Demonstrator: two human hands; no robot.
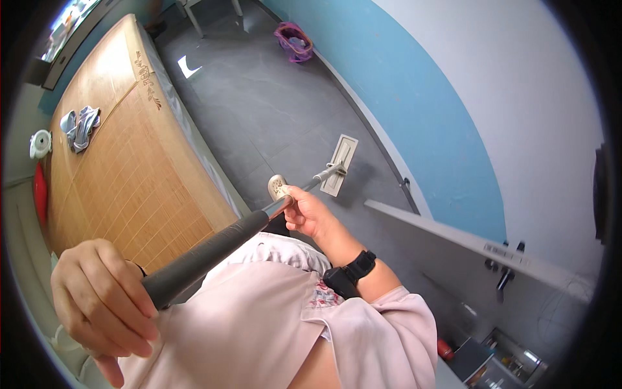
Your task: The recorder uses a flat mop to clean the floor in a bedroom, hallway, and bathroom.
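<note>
A flat mop with a long pole (207, 253) runs slantwise across my front. Its thick dark grey grip is at the lower left, and its pale rectangular head (340, 165) lies on the grey floor. My left hand (107, 305) curls over the top end of the grip, the fingers bent down around it. Farther down, my right hand (308, 211) is closed around the metal part of the pole, just past the grip. A black watch-like band (356, 269) is on my right wrist. One beige clog (278, 186) shows beyond the pole.
A bed with a woven bamboo mat (142, 175) fills the left, with crumpled clothing (82, 128) and a white fan (40, 144) there. A purple basket (295, 42) stands by the blue-and-white wall (414, 91). The door (479, 243) juts in from the right.
</note>
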